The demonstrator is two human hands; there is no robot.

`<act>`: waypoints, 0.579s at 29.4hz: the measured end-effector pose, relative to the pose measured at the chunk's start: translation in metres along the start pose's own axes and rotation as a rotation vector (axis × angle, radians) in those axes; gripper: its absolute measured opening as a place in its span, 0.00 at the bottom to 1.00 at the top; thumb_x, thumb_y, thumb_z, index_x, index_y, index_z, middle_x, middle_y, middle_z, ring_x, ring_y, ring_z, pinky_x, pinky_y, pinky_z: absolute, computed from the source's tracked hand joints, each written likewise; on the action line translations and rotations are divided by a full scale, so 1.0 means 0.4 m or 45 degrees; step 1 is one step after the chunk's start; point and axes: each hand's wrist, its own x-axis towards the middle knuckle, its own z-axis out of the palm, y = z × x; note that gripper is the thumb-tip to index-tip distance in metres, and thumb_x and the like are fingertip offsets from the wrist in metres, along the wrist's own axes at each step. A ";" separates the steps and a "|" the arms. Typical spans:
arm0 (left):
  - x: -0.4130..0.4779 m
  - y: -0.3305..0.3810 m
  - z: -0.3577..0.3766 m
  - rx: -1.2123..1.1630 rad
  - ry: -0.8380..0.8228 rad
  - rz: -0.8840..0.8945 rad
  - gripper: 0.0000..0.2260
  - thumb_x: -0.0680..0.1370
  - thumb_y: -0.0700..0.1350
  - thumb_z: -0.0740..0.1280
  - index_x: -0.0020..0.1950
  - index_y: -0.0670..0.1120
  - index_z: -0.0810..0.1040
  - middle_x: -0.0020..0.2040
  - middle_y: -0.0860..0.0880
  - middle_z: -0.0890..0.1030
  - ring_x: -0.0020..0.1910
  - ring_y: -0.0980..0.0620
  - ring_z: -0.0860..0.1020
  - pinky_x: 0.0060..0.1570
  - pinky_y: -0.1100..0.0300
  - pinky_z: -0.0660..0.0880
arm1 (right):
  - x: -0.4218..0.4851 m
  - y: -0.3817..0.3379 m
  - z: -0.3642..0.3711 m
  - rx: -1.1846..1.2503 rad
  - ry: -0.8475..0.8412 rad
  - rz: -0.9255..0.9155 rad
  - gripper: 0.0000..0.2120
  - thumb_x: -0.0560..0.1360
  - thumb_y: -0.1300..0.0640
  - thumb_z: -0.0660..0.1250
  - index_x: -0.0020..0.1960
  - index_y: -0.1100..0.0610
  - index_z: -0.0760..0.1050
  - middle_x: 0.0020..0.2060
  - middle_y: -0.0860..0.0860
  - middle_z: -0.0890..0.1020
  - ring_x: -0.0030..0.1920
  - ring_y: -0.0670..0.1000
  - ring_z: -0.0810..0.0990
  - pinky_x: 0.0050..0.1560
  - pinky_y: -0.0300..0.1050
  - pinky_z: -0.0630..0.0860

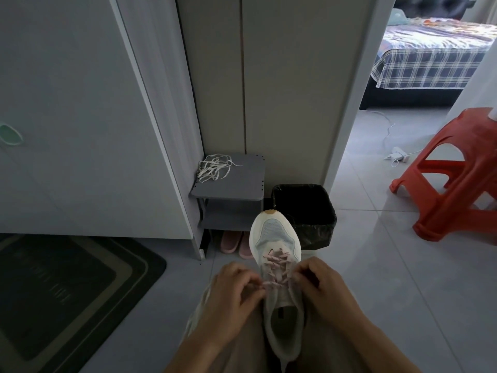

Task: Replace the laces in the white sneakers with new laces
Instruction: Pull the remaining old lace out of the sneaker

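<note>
A white sneaker [277, 265] lies lengthwise between my knees, toe pointing away. Pink laces [275, 263] cross its eyelets. My left hand [234, 294] pinches the lace end at the shoe's left side with curled fingers. On the right side my right hand [320, 286] pinches the other end of the same lace. A tangle of white laces [213, 169] lies on top of a small grey shelf [242, 184] ahead. Part of a second sneaker [197, 313] shows under my left forearm.
A black-lined waste bin [305, 215] stands just beyond the shoe's toe. Pink slippers [236, 243] sit under the shelf. A red plastic stool [454, 179] is at the right, a dark doormat [67, 297] at the left, white cabinet doors [80, 117] behind.
</note>
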 end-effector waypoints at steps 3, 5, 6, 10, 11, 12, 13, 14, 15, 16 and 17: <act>0.035 0.066 0.004 0.268 -0.046 0.189 0.15 0.70 0.63 0.58 0.47 0.55 0.76 0.45 0.60 0.71 0.47 0.63 0.66 0.45 0.67 0.71 | -0.008 0.005 0.004 0.031 -0.021 -0.014 0.09 0.75 0.53 0.64 0.45 0.38 0.68 0.42 0.39 0.77 0.43 0.41 0.77 0.45 0.36 0.76; 0.060 0.105 0.006 0.403 -0.116 0.256 0.12 0.74 0.55 0.59 0.48 0.52 0.78 0.46 0.55 0.76 0.48 0.57 0.74 0.51 0.60 0.74 | -0.016 0.005 0.010 -0.030 -0.049 -0.075 0.10 0.73 0.49 0.66 0.47 0.36 0.66 0.41 0.38 0.76 0.40 0.41 0.76 0.42 0.36 0.75; 0.071 0.108 0.009 0.419 -0.131 0.262 0.10 0.76 0.51 0.60 0.51 0.49 0.78 0.50 0.53 0.77 0.52 0.54 0.74 0.57 0.58 0.69 | -0.019 0.006 0.013 -0.084 -0.063 -0.093 0.11 0.71 0.46 0.66 0.49 0.36 0.64 0.41 0.37 0.74 0.39 0.41 0.75 0.40 0.35 0.74; 0.070 0.084 -0.004 0.336 -0.052 0.347 0.09 0.75 0.52 0.60 0.42 0.50 0.77 0.42 0.58 0.76 0.45 0.62 0.72 0.57 0.63 0.63 | -0.024 0.012 0.014 -0.239 -0.057 -0.070 0.18 0.66 0.41 0.68 0.51 0.38 0.62 0.38 0.38 0.72 0.37 0.41 0.73 0.37 0.33 0.71; 0.065 0.071 -0.018 0.232 -0.043 0.308 0.09 0.74 0.53 0.61 0.39 0.51 0.77 0.38 0.60 0.74 0.43 0.64 0.70 0.55 0.69 0.61 | -0.027 0.010 0.010 -0.183 -0.048 -0.009 0.18 0.67 0.43 0.68 0.50 0.39 0.62 0.38 0.39 0.73 0.36 0.42 0.73 0.37 0.34 0.71; 0.058 0.058 -0.037 0.121 -0.045 0.245 0.11 0.73 0.54 0.61 0.38 0.50 0.77 0.35 0.62 0.71 0.42 0.66 0.68 0.52 0.73 0.59 | -0.028 0.008 0.006 -0.112 -0.032 0.042 0.16 0.68 0.45 0.69 0.48 0.40 0.63 0.38 0.41 0.74 0.36 0.42 0.74 0.36 0.35 0.71; 0.051 0.041 -0.055 0.035 -0.043 0.186 0.12 0.72 0.55 0.60 0.38 0.49 0.76 0.34 0.62 0.70 0.43 0.67 0.68 0.50 0.75 0.60 | -0.030 0.006 0.002 -0.070 -0.028 0.090 0.15 0.68 0.46 0.69 0.46 0.42 0.63 0.38 0.42 0.74 0.36 0.43 0.74 0.35 0.35 0.71; 0.042 0.021 -0.072 -0.036 -0.068 0.135 0.13 0.72 0.57 0.59 0.38 0.50 0.76 0.34 0.61 0.71 0.43 0.67 0.69 0.47 0.75 0.62 | -0.032 0.004 -0.001 -0.064 -0.024 0.110 0.13 0.69 0.47 0.69 0.44 0.43 0.64 0.37 0.43 0.75 0.36 0.43 0.74 0.34 0.36 0.71; 0.032 0.001 -0.089 -0.090 -0.099 0.082 0.12 0.72 0.58 0.58 0.39 0.52 0.75 0.37 0.60 0.73 0.43 0.65 0.71 0.45 0.73 0.65 | -0.035 0.003 -0.001 -0.087 -0.033 0.131 0.12 0.68 0.45 0.69 0.43 0.43 0.64 0.36 0.43 0.75 0.35 0.43 0.74 0.33 0.37 0.71; 0.024 -0.017 -0.097 -0.123 -0.136 0.018 0.11 0.71 0.60 0.58 0.39 0.54 0.73 0.40 0.60 0.74 0.43 0.62 0.72 0.43 0.71 0.67 | -0.037 0.000 -0.002 -0.135 -0.029 0.107 0.11 0.68 0.43 0.67 0.42 0.42 0.65 0.35 0.43 0.75 0.35 0.43 0.74 0.32 0.37 0.72; 0.018 -0.029 -0.098 -0.116 -0.151 -0.017 0.10 0.71 0.60 0.58 0.39 0.56 0.72 0.41 0.60 0.74 0.43 0.60 0.72 0.42 0.69 0.68 | -0.039 0.001 0.000 -0.204 -0.034 0.075 0.10 0.66 0.41 0.65 0.41 0.41 0.65 0.35 0.42 0.75 0.35 0.43 0.74 0.33 0.38 0.72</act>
